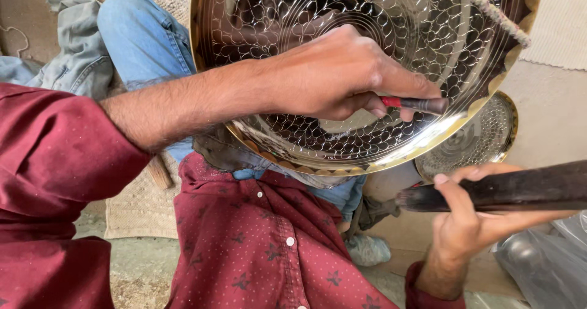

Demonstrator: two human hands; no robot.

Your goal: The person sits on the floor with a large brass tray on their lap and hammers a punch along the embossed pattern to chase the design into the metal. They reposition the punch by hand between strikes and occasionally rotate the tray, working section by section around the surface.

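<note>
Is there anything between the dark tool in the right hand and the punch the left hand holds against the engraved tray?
Nothing visible. The left hand pinches a red-and-dark punch on the brass tray. The right hand holds a dark hammer-like tool lower right. Only open space lies between them; a second patterned plate sits behind that space.

No packages, labels, signs, screens in view.

Two engraved brass trays (367,70) (483,138), one chisel (416,104), one dark handle (507,190), perhaps a hammer's.
</note>
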